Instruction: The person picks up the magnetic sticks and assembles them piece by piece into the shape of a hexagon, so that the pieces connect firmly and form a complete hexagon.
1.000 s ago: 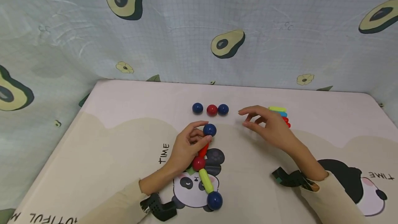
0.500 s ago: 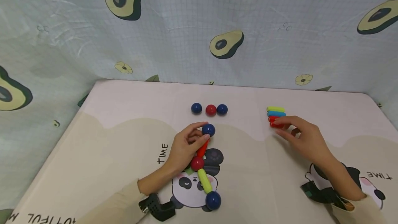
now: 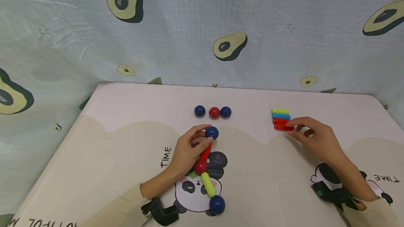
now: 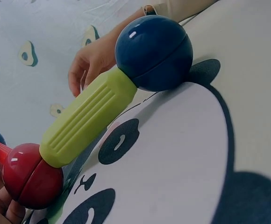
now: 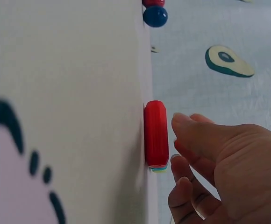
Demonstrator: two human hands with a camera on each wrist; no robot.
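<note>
Near the middle of the table, my left hand (image 3: 190, 146) pinches the blue ball (image 3: 211, 132) at the far end of a jointed ball-and-stick chain. From that ball runs a red stick (image 3: 206, 152), then a red ball (image 3: 200, 166), a yellow-green stick (image 3: 208, 184) and a second blue ball (image 3: 217, 204) at the near end. My right hand (image 3: 317, 137) has thumb and forefinger at the right end of the nearest red stick (image 3: 282, 127). In the right wrist view, a gap shows between the thumb and that red stick (image 5: 156, 134).
Beyond the nearest red stick lie another red stick (image 3: 279, 121), a blue stick (image 3: 281, 116) and a yellow-green stick (image 3: 280, 111), side by side. A blue ball (image 3: 200, 111), a red ball (image 3: 214, 112) and another blue ball (image 3: 225, 111) stand in a row behind the chain.
My right hand has moved right from beside the row of balls to the stack of sticks, then shifted slightly further right. The left hand keeps its hold on the chain.
</note>
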